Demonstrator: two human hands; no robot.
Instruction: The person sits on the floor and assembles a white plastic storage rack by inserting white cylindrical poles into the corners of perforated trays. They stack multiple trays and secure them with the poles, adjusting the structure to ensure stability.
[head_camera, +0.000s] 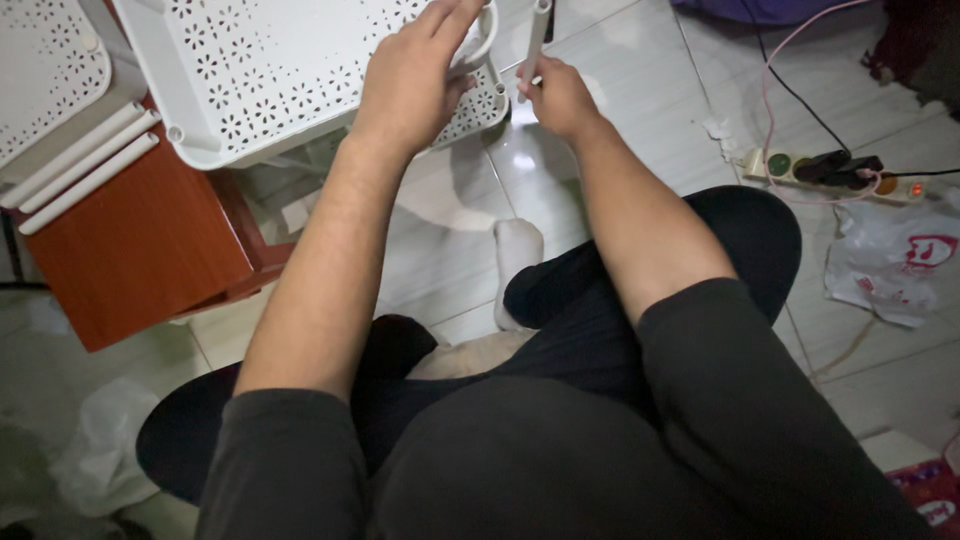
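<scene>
the white perforated tray (270, 70) runs off the far edge of the view, so its full outline cannot be seen, and its near right corner is hidden behind the left hand (415, 75). that hand lies over the corner with fingers curled round the rim; the fingertips reach a rounded loop of white plastic whose shape is hard to make out. the right hand (558, 97) pinches a slim white tube (536, 40) between thumb and fingers, holding it nearly upright just right of the tray corner; the tube's top is cut off by the far edge.

the tray is smooth moulded plastic, punched all over with small flower-shaped holes, with a raised rim and a round socket at its near left corner. it rests partly on a reddish-brown wooden stool (140, 240) at left, where three more white tubes (80, 170) lie side by side. a second perforated panel (45, 70) is cropped at the far left.

glossy pale floor tiles (640, 90) lie under everything. a power strip (830, 172) with dark plugs sits at right, beside a crumpled plastic bag (895, 260).
</scene>
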